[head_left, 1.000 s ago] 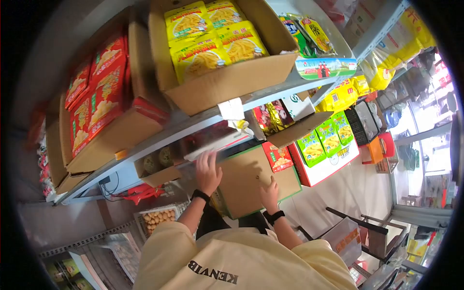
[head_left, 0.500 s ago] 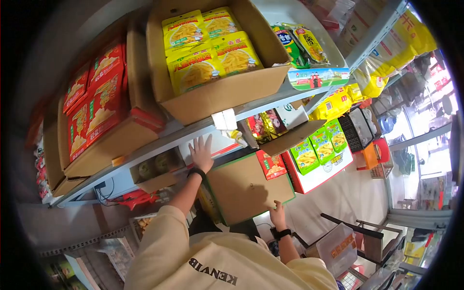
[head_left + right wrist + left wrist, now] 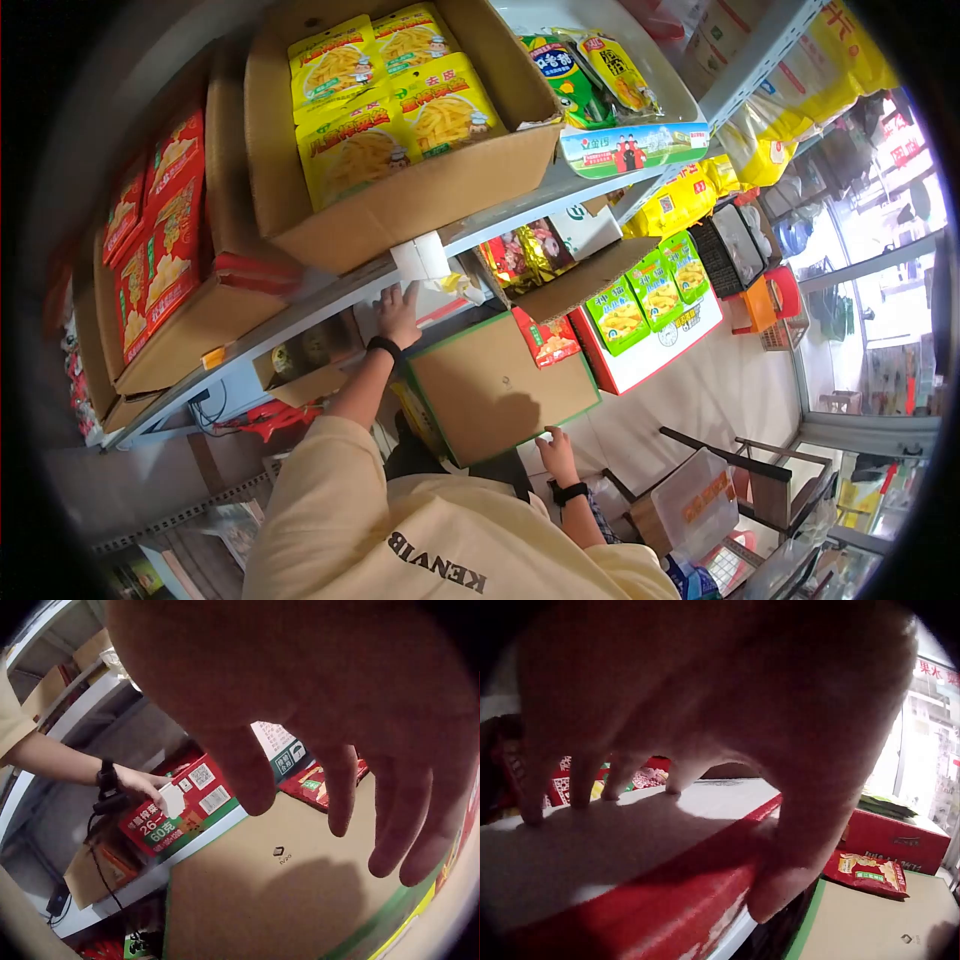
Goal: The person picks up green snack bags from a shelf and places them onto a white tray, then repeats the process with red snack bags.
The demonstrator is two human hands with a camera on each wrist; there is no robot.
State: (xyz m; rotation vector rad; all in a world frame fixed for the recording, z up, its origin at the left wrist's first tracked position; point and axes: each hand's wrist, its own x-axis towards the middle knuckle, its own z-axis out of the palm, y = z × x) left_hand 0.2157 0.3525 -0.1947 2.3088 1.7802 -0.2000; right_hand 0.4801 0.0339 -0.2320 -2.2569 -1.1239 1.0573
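Observation:
My left hand (image 3: pixel 398 318) rests on a red carton with a white top (image 3: pixel 630 844) on the lower shelf. In the left wrist view its fingers are spread, tips down on the white top, and the thumb reaches over the red edge. A brown, green-edged cardboard box (image 3: pixel 480 385) lies in front of the shelf. Near that box's front edge is my right hand (image 3: pixel 557 455), its fingers loosely extended and holding nothing. On the box's far right corner lies a red snack packet (image 3: pixel 545 337). The right wrist view shows the printed side of the red carton (image 3: pixel 169 829).
Above, the upper shelf carries cartons of yellow snack packets (image 3: pixel 400 110) and red packets (image 3: pixel 160 240). A white-and-red box (image 3: pixel 665 345) with green packets stands right of the brown box. A dark-framed stool (image 3: pixel 760 465) is at the lower right.
My left hand has come down onto the white carton top. The right hand has drawn back from over the brown box to its front edge.

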